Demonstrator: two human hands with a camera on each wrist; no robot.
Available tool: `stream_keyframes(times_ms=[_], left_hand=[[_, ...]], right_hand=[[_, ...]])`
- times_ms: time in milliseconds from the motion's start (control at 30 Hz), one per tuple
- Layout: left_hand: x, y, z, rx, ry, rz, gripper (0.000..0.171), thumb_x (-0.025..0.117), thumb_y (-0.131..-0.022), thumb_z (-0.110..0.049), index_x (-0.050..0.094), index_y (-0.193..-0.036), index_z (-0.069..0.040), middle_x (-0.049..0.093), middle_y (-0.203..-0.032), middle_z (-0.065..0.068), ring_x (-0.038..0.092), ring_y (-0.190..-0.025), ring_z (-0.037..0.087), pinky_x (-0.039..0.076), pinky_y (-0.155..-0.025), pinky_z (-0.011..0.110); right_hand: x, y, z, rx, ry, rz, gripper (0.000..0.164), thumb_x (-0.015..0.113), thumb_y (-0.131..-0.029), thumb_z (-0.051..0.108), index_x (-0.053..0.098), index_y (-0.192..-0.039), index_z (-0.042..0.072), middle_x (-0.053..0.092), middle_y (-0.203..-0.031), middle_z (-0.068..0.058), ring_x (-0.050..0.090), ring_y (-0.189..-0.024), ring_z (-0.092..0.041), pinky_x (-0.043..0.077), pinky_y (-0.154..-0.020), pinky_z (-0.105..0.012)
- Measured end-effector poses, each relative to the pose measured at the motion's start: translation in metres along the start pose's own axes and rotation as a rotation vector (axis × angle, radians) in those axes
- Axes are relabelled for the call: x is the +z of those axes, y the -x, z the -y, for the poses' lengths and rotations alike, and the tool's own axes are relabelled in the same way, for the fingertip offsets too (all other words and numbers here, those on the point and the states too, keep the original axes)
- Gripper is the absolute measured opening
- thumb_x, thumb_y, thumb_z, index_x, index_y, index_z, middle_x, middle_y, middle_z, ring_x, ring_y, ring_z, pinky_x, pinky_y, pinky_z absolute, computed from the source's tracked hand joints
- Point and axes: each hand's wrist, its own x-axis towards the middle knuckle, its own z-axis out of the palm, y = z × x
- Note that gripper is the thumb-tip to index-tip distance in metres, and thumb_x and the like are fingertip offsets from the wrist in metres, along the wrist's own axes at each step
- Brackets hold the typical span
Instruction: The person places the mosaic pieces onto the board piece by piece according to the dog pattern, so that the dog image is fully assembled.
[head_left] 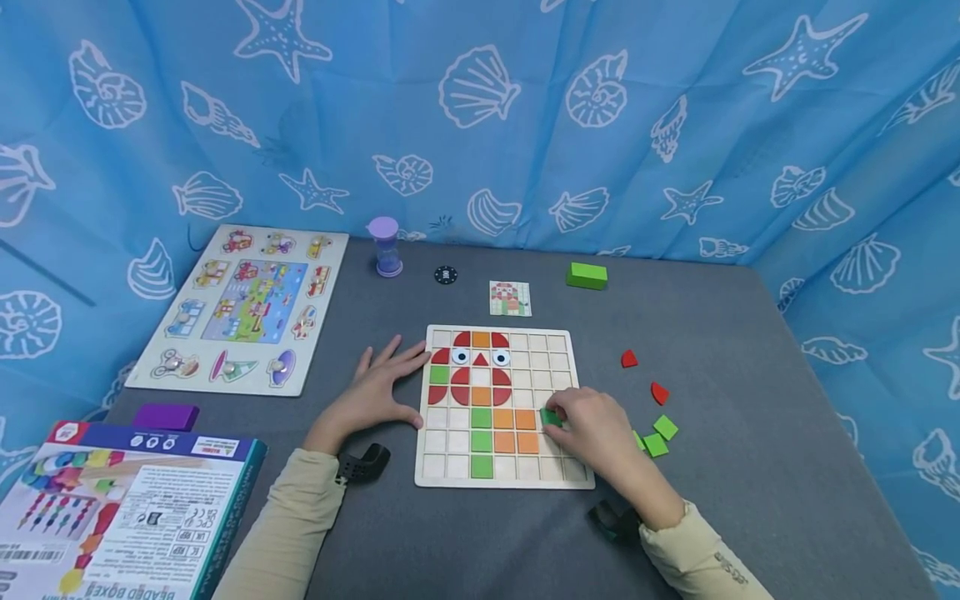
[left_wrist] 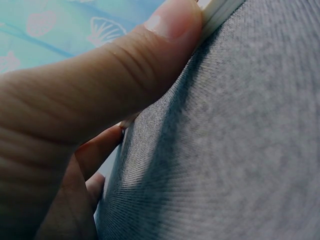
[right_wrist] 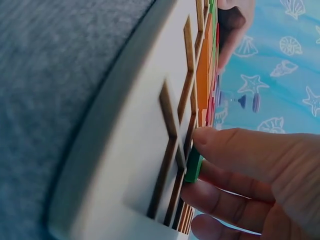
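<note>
A wooden grid board (head_left: 442,467) lies on the grey table, partly filled with red, orange, green and white tiles that include two round eyes. My right hand (head_left: 592,429) pinches a green square tile (head_left: 551,417) between thumb and fingers at the board's right side, just right of the orange tiles (head_left: 527,442). In the right wrist view that green tile (right_wrist: 193,165) sits tilted at the grid ridges. My left hand (head_left: 375,387) has its fingers spread along the board's left edge. Its thumb (left_wrist: 175,20) touches the rim in the left wrist view.
Loose green tiles (head_left: 665,427) and two red pieces (head_left: 628,358) lie right of the board. Behind it are a pattern card (head_left: 510,298), a green block (head_left: 587,276), a black disc (head_left: 446,275) and a sand timer (head_left: 386,247). A peg puzzle (head_left: 315,308), purple block (head_left: 165,417) and box (head_left: 135,517) stand left.
</note>
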Motion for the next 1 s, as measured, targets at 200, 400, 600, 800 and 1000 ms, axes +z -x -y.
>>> stream_keyframes(times_ms=[200, 400, 600, 800, 1000], left_hand=[[0.0, 0.0, 0.0, 0.003, 0.001, 0.001, 0.104, 0.076, -0.051, -0.054, 0.031, -0.14, -0.023, 0.023, -0.146, -0.004, 0.001, -0.137, 0.027, -0.007, -0.103, 0.055], [0.001, 0.0, 0.0, -0.001, 0.004, 0.004, 0.104, 0.077, -0.051, -0.053, 0.031, -0.14, -0.024, 0.023, -0.147, -0.004, 0.001, -0.137, 0.026, -0.007, -0.103, 0.055], [0.001, 0.0, -0.001, 0.006, 0.004, 0.005, 0.104, 0.076, -0.051, -0.054, 0.031, -0.14, -0.023, 0.023, -0.147, -0.004, 0.001, -0.137, 0.027, -0.007, -0.103, 0.055], [-0.001, 0.001, -0.002, 0.0, 0.012, 0.009, 0.104, 0.077, -0.051, -0.052, 0.031, -0.14, -0.023, 0.023, -0.147, -0.004, 0.001, -0.137, 0.027, -0.008, -0.103, 0.055], [-0.001, 0.0, 0.0, -0.002, 0.009, 0.018, 0.104, 0.076, -0.052, -0.054, 0.03, -0.14, -0.024, 0.022, -0.147, -0.005, 0.0, -0.137, 0.026, -0.008, -0.103, 0.055]], right_hand=[[0.001, 0.001, 0.003, 0.002, -0.007, 0.007, 0.024, 0.077, -0.066, 0.026, 0.07, -0.085, 0.014, 0.056, -0.067, 0.006, 0.043, -0.061, -0.009, 0.037, -0.057, -0.027], [0.002, 0.001, 0.006, -0.003, -0.005, 0.009, 0.023, 0.076, -0.067, 0.028, 0.07, -0.085, 0.015, 0.05, -0.062, 0.008, 0.04, -0.059, -0.009, 0.033, -0.056, -0.027], [-0.004, 0.005, 0.001, 0.014, -0.005, -0.026, 0.026, 0.076, -0.067, 0.026, 0.069, -0.089, 0.014, 0.048, -0.062, 0.007, 0.039, -0.058, -0.009, 0.031, -0.052, -0.025], [-0.015, 0.012, -0.03, 0.081, -0.025, -0.114, 0.027, 0.076, -0.068, 0.022, 0.068, -0.092, 0.013, 0.054, -0.071, 0.003, 0.043, -0.061, -0.01, 0.034, -0.049, -0.024], [0.001, 0.026, -0.103, 0.184, 0.017, -0.166, 0.033, 0.076, -0.069, 0.025, 0.065, -0.099, 0.017, 0.054, -0.077, 0.004, 0.045, -0.061, -0.011, 0.033, -0.045, -0.025]])
